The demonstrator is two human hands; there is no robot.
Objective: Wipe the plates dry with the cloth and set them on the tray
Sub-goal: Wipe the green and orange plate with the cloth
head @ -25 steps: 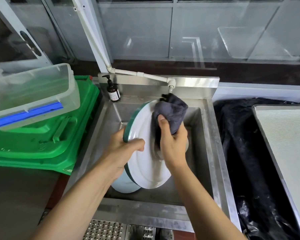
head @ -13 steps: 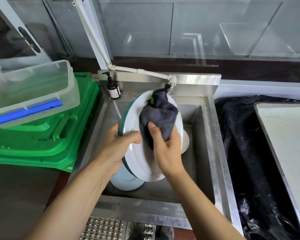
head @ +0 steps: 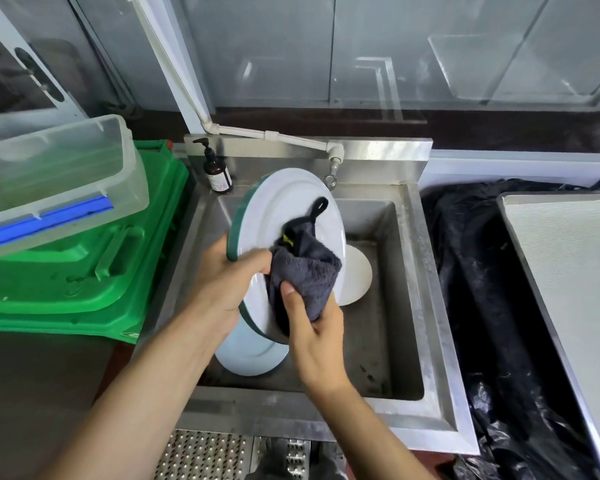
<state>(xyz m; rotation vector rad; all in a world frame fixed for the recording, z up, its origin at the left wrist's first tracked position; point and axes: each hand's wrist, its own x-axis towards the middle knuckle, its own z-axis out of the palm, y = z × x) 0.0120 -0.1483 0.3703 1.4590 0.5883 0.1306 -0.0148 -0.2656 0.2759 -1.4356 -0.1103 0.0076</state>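
A large white oval plate (head: 291,202) with a green rim is held tilted on edge above the steel sink (head: 426,306). My left hand (head: 222,282) grips its left rim, thumb on the face. My right hand (head: 317,334) holds a dark grey cloth (head: 305,271) bunched against the plate's lower middle. The cloth's loop hangs upward over the plate. Two more white plates lie in the basin: one (head: 250,358) under the held plate, a smaller one (head: 357,275) behind it to the right. A flat steel tray (head: 575,271) lies at the right.
A soap pump bottle (head: 217,173) stands at the sink's back left corner, a tap (head: 333,161) at the back wall. Left of the sink, a clear plastic tub (head: 59,181) sits on green crates (head: 84,271). Black plastic sheeting (head: 471,271) lies between sink and tray.
The cloth and my right hand have slid down from the plate's upper part to its lower middle. The plate has been raised and tilted a little further back.
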